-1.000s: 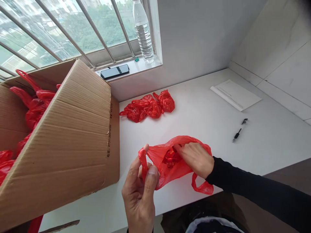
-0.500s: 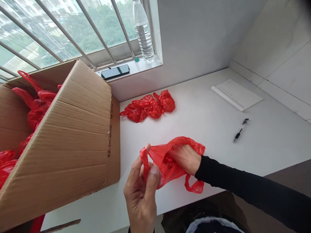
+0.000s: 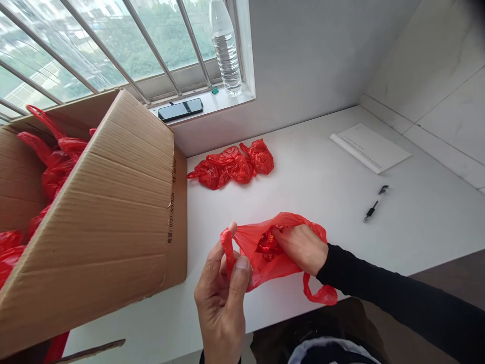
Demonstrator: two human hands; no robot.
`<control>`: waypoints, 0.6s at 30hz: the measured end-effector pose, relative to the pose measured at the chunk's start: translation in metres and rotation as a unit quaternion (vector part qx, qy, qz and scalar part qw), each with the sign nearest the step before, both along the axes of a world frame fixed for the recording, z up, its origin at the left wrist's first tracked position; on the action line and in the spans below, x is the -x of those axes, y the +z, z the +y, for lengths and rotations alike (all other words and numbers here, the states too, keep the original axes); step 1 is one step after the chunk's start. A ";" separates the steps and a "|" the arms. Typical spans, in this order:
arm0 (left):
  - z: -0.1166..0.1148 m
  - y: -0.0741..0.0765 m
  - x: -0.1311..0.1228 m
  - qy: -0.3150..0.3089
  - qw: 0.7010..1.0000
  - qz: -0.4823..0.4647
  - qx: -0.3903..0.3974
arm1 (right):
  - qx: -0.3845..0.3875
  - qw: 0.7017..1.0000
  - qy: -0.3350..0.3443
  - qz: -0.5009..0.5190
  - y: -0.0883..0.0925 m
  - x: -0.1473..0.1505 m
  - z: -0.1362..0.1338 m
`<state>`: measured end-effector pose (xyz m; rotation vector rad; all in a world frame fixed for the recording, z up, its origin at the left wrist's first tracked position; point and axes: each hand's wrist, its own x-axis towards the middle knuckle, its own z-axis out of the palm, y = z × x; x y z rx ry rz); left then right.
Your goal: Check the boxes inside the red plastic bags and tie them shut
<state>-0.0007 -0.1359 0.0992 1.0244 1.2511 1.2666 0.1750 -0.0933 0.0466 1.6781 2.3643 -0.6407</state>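
Note:
I hold a red plastic bag (image 3: 271,265) just above the white table (image 3: 326,187) near its front edge. My left hand (image 3: 222,298) pinches one handle loop of the bag between thumb and fingers. My right hand (image 3: 301,247), in a black sleeve, reaches into the bag's mouth, its fingers curled on the crumpled red plastic inside. The other handle loop hangs down at the lower right.
A large cardboard box (image 3: 109,202) with several red bags in it stands at the left. A small heap of knotted red bags (image 3: 233,166) lies mid-table. A paper pad (image 3: 369,147) and pen (image 3: 373,205) lie at the right. A phone (image 3: 180,108) and water bottle (image 3: 226,48) sit on the window sill.
My right hand pushed deeper into the bag, then drew back a little to the right. The hanging handle loop swung right. My left hand has stayed almost still on its handle.

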 end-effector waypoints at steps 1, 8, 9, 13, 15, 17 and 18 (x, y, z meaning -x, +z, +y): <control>0.000 0.000 0.000 -0.005 1.000 -0.004 0.003 | 0.001 1.000 -0.004 -0.003 0.000 0.000 0.000; 0.000 -0.003 0.001 -0.013 1.000 0.004 -0.014 | 0.014 0.999 0.011 0.036 0.000 0.007 -0.007; 0.000 -0.004 0.000 -0.016 1.000 0.003 -0.015 | 0.014 0.999 0.012 0.043 0.001 0.008 -0.007; 0.001 -0.003 -0.002 -0.018 1.000 0.002 -0.013 | 0.010 0.998 0.009 0.064 0.001 0.006 -0.006; 0.000 -0.003 -0.002 -0.016 1.000 0.004 -0.014 | 0.007 0.998 0.005 0.069 0.000 0.004 -0.006; 0.000 -0.003 -0.001 -0.016 1.000 0.003 -0.014 | 0.005 0.997 0.003 0.075 0.000 0.004 -0.005; 0.000 -0.003 -0.001 -0.018 1.000 0.001 -0.013 | 0.004 0.997 0.002 0.079 0.000 0.004 -0.005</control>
